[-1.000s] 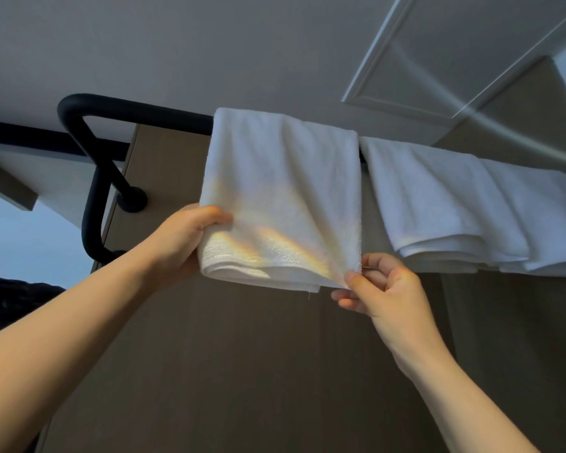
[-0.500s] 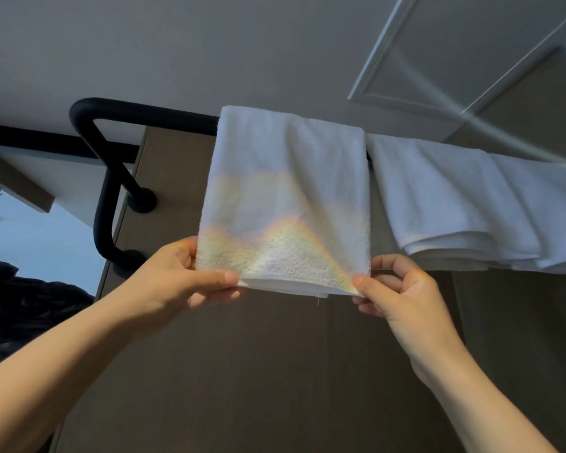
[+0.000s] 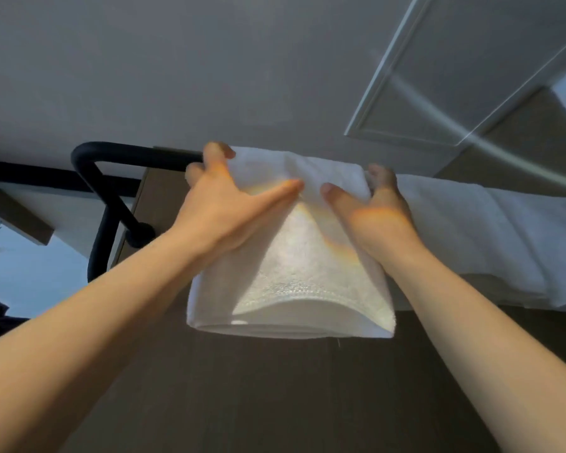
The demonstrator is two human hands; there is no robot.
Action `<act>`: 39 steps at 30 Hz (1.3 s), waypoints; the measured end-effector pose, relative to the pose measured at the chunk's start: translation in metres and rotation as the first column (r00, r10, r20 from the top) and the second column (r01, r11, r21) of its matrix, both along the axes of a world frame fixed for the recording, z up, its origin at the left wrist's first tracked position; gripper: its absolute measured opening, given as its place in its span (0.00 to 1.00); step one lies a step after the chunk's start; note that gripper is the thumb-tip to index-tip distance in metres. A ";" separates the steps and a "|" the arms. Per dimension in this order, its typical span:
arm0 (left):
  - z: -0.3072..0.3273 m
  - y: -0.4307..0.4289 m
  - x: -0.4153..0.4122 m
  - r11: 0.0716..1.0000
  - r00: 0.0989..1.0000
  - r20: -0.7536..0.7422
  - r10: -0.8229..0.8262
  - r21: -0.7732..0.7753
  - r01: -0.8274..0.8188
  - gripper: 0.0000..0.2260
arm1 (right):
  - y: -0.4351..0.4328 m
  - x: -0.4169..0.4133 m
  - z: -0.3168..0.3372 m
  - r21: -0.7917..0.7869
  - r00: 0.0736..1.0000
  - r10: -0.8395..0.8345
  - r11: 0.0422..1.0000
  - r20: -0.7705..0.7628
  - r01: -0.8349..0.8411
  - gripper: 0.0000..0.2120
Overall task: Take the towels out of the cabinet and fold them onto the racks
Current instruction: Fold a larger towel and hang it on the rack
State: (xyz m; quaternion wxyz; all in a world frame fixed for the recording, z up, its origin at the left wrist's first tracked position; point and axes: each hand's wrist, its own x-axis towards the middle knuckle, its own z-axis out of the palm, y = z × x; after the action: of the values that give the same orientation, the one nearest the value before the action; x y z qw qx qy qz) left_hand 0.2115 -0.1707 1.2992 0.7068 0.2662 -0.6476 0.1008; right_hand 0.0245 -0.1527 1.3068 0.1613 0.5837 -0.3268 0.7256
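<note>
**Step in hand:** we judge that a folded towel is being seated and smoothed on the rack. We read the scene from left to right.

1. Left of the left grip, the black rack (image 3: 134,155) bends down towards its wall mounts. Its top bar runs rightward and passes under that grip.
2. The left grip (image 3: 224,210) lies spread on the upper left of the towel (image 3: 294,282). The thumb lies straight across the front face and the fingers reach over the fold at the bar. It appears to press, not pinch.
3. Between the two grips, the towel hangs folded over the bar. Its stitched hem and layered lower edge sit below both wrists.
4. The right grip (image 3: 376,214) lies spread on the upper right of the towel. Its thumb points inward and its fingers reach over the towel's top right corner.
5. Just right of the right grip, a second towel (image 3: 490,237) hangs on the same bar, close beside the first.

**Next move:** we judge that it calls for stroking the front face flat, checking that the lower edges hang level, and lifting both grips away without dragging the fold along the bar.

**Hidden or unclear:**
- The fingertips beyond the fold are out of sight, so we cannot confirm whether they catch the rear layer.
- The bar under both towels is covered.
- The second towel is cut off at the right edge.
- The cabinet is not in view, so we cannot tell how many towels it holds.
- Both grips are slightly blurred.
</note>
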 end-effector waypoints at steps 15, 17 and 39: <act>-0.049 -0.037 0.007 0.987 0.974 0.227 -0.014 0.159 -0.023 0.65 | -0.015 -0.019 -0.023 0.015 0.981 -0.003 1.000 -0.195 0.006 0.45; -0.059 -0.039 0.008 0.979 0.992 0.122 -0.042 0.201 0.017 0.65 | -0.017 -0.020 -0.037 0.001 0.981 0.028 1.000 -0.193 -0.028 0.51; -0.127 -0.054 0.012 0.321 0.436 -0.441 -0.784 0.314 0.894 0.19 | -0.048 -0.021 -0.120 0.139 0.970 0.229 0.966 -0.078 -0.217 0.52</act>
State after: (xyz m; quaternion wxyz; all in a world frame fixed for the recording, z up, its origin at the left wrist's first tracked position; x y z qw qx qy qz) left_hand 0.2237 -0.2246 1.1725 0.6200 0.0733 -0.6131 -0.4841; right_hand 0.0036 -0.2011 1.1867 0.0557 0.6593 -0.2976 0.6882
